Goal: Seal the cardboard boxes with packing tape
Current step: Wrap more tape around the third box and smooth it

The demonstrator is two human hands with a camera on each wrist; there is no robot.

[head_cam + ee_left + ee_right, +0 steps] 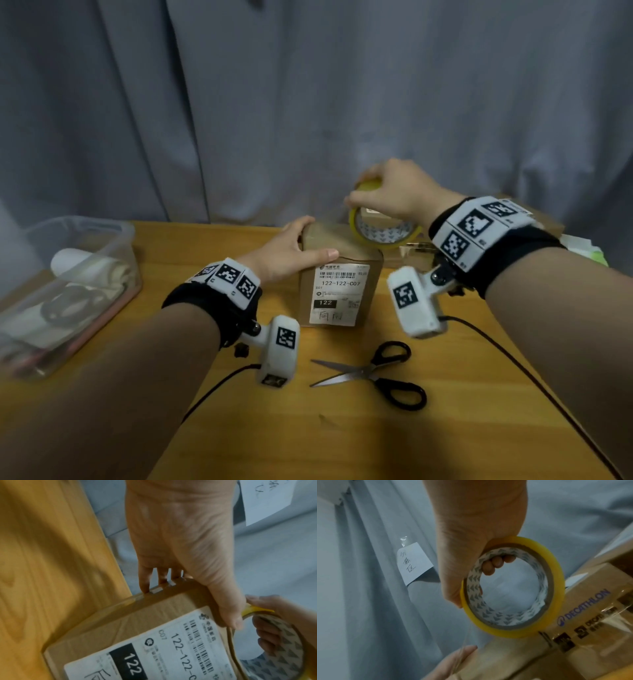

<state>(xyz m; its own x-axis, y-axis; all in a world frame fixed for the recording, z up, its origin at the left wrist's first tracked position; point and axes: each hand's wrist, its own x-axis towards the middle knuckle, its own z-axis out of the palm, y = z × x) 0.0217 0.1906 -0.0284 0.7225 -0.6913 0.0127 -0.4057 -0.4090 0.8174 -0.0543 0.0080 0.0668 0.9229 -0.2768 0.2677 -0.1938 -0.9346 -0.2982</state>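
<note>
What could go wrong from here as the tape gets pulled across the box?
1. The left hand only rests on the box, which stands upright on the table; a hard pull may tip or slide it.
2. The right hand holds the roll by fingers hooked through its core; the thin strand of tape could fold and stick to itself.
3. The scissors lie open beneath the forearms; either hand could catch them.
</note>
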